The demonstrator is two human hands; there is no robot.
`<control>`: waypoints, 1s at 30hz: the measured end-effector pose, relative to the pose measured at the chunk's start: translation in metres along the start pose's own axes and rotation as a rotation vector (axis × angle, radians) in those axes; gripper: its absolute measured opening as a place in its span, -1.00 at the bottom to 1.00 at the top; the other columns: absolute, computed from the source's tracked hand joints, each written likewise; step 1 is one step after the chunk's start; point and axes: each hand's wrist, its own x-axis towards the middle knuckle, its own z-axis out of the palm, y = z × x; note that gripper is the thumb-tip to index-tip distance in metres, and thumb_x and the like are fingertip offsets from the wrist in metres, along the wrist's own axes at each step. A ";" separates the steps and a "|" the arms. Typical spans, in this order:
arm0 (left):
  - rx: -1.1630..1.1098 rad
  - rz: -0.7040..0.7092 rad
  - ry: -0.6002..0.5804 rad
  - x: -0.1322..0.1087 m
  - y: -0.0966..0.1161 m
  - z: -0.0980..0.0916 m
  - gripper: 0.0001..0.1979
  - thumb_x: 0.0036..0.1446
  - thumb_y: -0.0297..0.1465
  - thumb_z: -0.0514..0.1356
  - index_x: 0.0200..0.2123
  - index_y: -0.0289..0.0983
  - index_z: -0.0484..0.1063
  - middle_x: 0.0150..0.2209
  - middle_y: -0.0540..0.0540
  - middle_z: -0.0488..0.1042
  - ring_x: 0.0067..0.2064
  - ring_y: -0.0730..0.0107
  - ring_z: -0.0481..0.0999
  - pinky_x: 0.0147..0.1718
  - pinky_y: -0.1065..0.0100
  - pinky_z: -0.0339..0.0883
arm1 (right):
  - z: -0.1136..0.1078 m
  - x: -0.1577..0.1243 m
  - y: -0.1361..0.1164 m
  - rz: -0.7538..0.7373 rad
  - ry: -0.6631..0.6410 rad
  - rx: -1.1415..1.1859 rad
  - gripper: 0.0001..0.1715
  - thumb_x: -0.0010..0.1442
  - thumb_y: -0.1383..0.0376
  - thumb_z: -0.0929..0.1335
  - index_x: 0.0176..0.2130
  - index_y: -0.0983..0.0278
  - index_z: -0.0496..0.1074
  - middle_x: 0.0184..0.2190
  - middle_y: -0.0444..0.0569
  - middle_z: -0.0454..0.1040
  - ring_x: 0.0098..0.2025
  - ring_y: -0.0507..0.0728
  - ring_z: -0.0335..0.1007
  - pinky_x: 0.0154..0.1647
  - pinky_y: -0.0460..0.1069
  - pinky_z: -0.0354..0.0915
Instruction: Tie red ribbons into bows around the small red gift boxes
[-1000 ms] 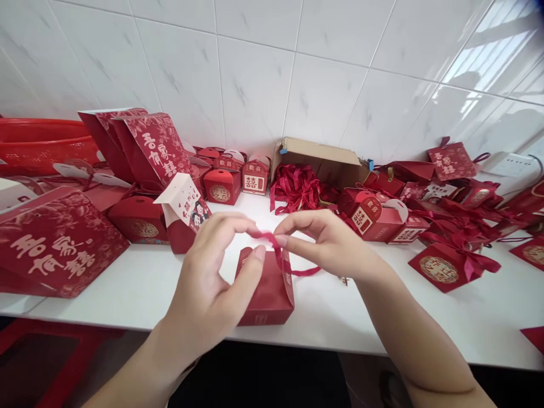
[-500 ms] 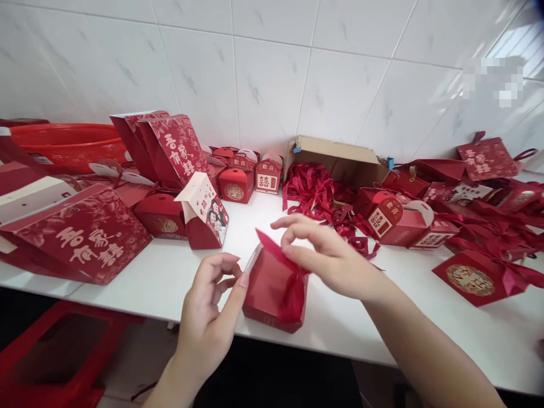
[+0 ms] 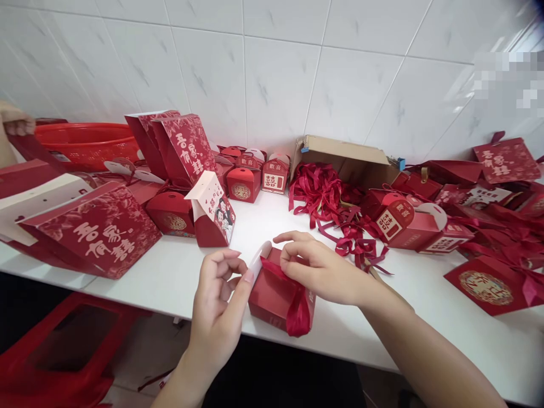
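Just beneath the right hand (image 3: 323, 266), near the front edge of the white table (image 3: 259, 221), sat the red box (image 3: 272, 292) being worked on. A red ribbon (image 3: 298, 317) ran across it from the right fingertips, a loose length draping down the near side. The right thumb and forefinger were closed on that ribbon in a pinch, the other fingers loosely bent. Across the box from them, the left hand (image 3: 219, 300) was half curled, thumb and forefinger drawn close together at the raised white flap (image 3: 258, 260); whether they gripped it or merely steadied it, I could not tell.

By my judgement the work was midway: the box was already folded into shape and the ribbon laid over it, but no finished knot or bow showed there. The flap stood up, so closing it and securing the ribbon seemed to be what was left. Well to the right of the grip, another box (image 3: 484, 286) had ribbon gathered at its side, apparently a bow. Beyond the right hand, a heap of loose ribbons (image 3: 314, 184) spilled from a cardboard carton (image 3: 348, 150).
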 end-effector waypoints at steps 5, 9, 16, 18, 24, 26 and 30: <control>-0.002 0.047 0.000 -0.002 -0.004 0.001 -0.82 0.17 -0.39 0.14 -0.14 -0.18 0.26 -0.32 0.00 0.36 -0.29 0.46 0.42 -0.31 0.48 0.34 | -0.001 0.001 0.002 -0.026 0.005 0.012 -0.83 0.18 0.38 0.25 -0.45 0.25 0.32 0.06 -0.01 0.31 0.14 0.18 0.19 0.16 0.15 0.08; 0.001 0.041 -0.003 -0.003 -0.005 0.001 -0.83 0.17 -0.39 0.14 -0.15 -0.17 0.27 -0.32 0.00 0.37 -0.29 0.46 0.42 -0.33 0.49 0.33 | -0.006 0.000 0.000 -0.064 -0.022 0.076 -0.79 0.17 0.39 0.25 -0.49 0.26 0.31 0.04 -0.02 0.34 0.07 0.15 0.28 0.07 0.08 0.18; 0.012 0.047 0.005 -0.004 -0.005 0.000 -0.82 0.16 -0.36 0.14 -0.15 -0.18 0.27 -0.34 -0.01 0.37 -0.31 0.43 0.43 -0.35 0.46 0.33 | -0.009 -0.001 -0.005 -0.019 -0.034 0.137 -0.80 0.17 0.36 0.27 -0.49 0.26 0.33 0.09 0.01 0.31 0.14 0.17 0.23 0.18 0.13 0.11; 0.013 0.046 0.003 -0.005 -0.005 0.000 -0.82 0.16 -0.37 0.14 -0.15 -0.18 0.27 -0.34 -0.01 0.37 -0.31 0.44 0.43 -0.36 0.47 0.32 | -0.010 -0.002 -0.005 -0.010 -0.028 0.139 -0.82 0.16 0.36 0.28 -0.48 0.26 0.34 0.11 0.01 0.30 0.14 0.18 0.23 0.19 0.13 0.10; 0.003 0.054 -0.009 -0.005 -0.005 0.001 -0.83 0.17 -0.39 0.14 -0.15 -0.17 0.27 -0.34 0.00 0.36 -0.29 0.45 0.42 -0.33 0.48 0.32 | -0.011 -0.004 -0.005 -0.033 -0.044 0.158 -0.79 0.17 0.37 0.27 -0.50 0.26 0.33 0.11 0.00 0.31 0.15 0.16 0.24 0.17 0.10 0.13; 0.005 0.050 -0.004 -0.005 -0.005 0.001 -0.82 0.17 -0.38 0.14 -0.14 -0.17 0.27 -0.34 0.00 0.37 -0.29 0.44 0.42 -0.33 0.47 0.32 | -0.012 -0.004 -0.005 -0.036 -0.044 0.158 -0.78 0.17 0.37 0.28 -0.51 0.26 0.33 0.10 -0.01 0.31 0.16 0.17 0.22 0.17 0.09 0.13; 0.001 0.044 -0.003 -0.006 -0.005 0.001 -0.82 0.16 -0.37 0.15 -0.15 -0.18 0.27 -0.34 0.00 0.36 -0.30 0.43 0.42 -0.33 0.46 0.33 | -0.012 -0.004 -0.007 -0.038 -0.051 0.163 -0.77 0.16 0.38 0.28 -0.52 0.26 0.32 0.07 0.00 0.34 0.17 0.17 0.22 0.18 0.09 0.13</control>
